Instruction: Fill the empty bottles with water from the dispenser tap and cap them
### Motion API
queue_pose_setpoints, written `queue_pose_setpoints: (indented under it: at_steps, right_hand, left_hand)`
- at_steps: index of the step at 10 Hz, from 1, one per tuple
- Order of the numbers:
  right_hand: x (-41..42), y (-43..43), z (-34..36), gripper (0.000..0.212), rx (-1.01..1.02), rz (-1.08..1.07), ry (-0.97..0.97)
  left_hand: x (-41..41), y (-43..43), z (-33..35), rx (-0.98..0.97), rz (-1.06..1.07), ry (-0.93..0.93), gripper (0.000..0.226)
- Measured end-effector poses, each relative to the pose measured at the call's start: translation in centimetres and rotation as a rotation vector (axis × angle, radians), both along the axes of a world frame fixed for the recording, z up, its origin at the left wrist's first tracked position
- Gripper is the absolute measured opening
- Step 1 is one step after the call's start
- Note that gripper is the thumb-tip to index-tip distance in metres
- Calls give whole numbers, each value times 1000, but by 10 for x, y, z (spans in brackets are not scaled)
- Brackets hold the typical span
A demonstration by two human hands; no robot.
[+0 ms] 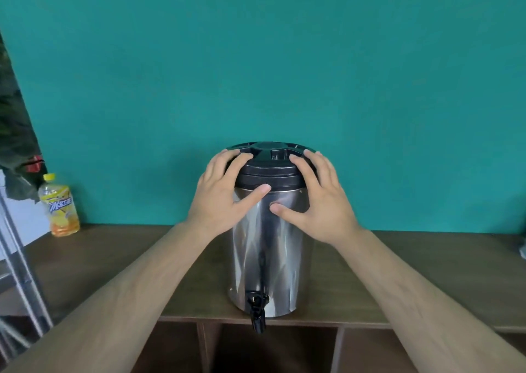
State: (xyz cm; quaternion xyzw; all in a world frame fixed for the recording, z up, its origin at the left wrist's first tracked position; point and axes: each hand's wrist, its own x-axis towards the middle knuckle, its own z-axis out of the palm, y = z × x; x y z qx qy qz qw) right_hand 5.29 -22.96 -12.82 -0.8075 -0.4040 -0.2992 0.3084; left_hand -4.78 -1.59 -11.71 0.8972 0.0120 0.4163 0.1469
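Metal rack far L. Yellow-capped bottle beside it at the table's back edge, well apart from my hands; can't tell its fill. Steel dispenser sits mid-table, tap over the front edge. L hand & R hand, fingers spread, press its black lid, thumbs on steel.

Left hand and right hand reach forward, splayed.

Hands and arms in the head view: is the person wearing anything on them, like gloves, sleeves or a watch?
No. The left hand and right hand are bare: no gloves, rings or watch show. The left forearm and right forearm are also uncovered, with no sleeve, band or marking up to the picture's lower edge.
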Motion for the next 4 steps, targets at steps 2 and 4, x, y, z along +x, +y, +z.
queue_pose_setpoints:
  at_steps: [2,4]
  right_hand:
    - [-1,7,-7,93,72,22,-73]
    - [17,23,-23,75,266,15,-282]
  left_hand:
    - [6,6,2,-98,-145,-127,72]
    - [35,18,-13,-108,-289,-271,64]
